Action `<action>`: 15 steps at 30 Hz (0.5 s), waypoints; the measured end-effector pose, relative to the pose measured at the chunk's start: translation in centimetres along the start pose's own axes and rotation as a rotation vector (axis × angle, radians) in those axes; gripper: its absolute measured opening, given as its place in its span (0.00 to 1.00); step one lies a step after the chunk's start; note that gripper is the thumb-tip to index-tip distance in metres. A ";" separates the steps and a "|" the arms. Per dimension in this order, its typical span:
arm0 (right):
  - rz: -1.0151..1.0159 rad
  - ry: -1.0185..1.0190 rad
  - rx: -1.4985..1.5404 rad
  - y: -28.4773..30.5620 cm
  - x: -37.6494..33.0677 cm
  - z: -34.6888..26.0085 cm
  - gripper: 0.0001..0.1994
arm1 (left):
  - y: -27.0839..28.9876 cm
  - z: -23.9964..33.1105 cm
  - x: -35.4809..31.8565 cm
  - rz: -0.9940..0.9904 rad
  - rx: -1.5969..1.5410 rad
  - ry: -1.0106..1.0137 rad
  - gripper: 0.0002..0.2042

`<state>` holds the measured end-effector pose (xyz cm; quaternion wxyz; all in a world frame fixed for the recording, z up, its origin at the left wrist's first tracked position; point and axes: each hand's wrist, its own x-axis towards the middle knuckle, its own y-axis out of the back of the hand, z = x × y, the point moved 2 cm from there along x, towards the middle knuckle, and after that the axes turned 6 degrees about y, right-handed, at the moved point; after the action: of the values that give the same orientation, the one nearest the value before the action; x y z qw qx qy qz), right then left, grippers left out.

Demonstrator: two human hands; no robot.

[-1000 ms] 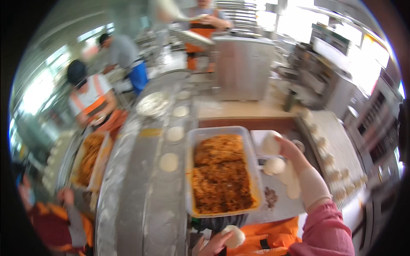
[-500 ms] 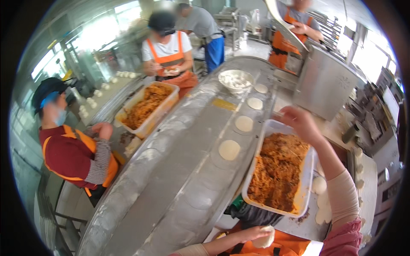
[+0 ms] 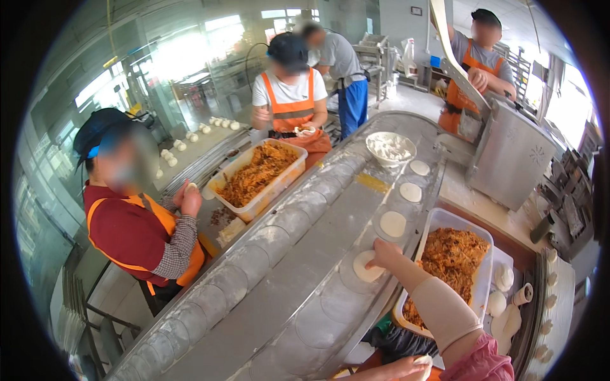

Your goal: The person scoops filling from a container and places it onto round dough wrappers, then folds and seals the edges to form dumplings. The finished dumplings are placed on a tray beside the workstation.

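Observation:
My right hand point(image 3: 384, 254) reaches over the tub to the conveyor, its fingers pinched at the edge of a flat round dough wrapper point(image 3: 365, 269), the nearest of several there. The wrapper still lies on the metal surface. Low in the view, partly cut off by the lower edge, my left hand point(image 3: 405, 368) holds a white piece of dough point(image 3: 421, 366). Whether filling is inside it cannot be seen. Beneath my right forearm stands a white plastic tub point(image 3: 432, 219) of orange-brown shredded filling point(image 3: 451, 254), partly covered by the arm.
Other dough wrappers point(image 3: 393, 224) lie farther along the conveyor point(image 3: 273, 292), near a bowl of white flour point(image 3: 390, 147). Dough balls point(image 3: 497, 303) rest right of my tub. Across the belt, two co-workers handle dough by a second filling tub point(image 3: 289, 181). A metal machine point(image 3: 513, 155) stands far right.
My right hand has come down from above the filling tub to the nearest wrapper on the conveyor. My left hand keeps its dough. The whole view has shifted.

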<state>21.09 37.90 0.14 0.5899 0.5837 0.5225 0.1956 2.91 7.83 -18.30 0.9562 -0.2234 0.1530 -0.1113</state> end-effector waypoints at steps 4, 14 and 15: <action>0.063 0.251 -0.071 -2.3 0.2 -0.5 0.27 | 0.0 6.0 -4.6 0.001 -0.070 0.127 0.21; 0.195 0.079 -0.030 2.4 3.4 6.2 0.29 | 0.1 9.6 -5.7 0.141 0.070 0.164 0.21; 0.243 0.046 -0.096 3.0 3.7 6.4 0.30 | 0.1 9.3 -5.7 0.133 0.086 0.150 0.22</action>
<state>29.00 38.63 -0.05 0.5768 0.6093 0.4514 0.3038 0.83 13.21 -9.03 0.9561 -0.1624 0.2336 -0.0703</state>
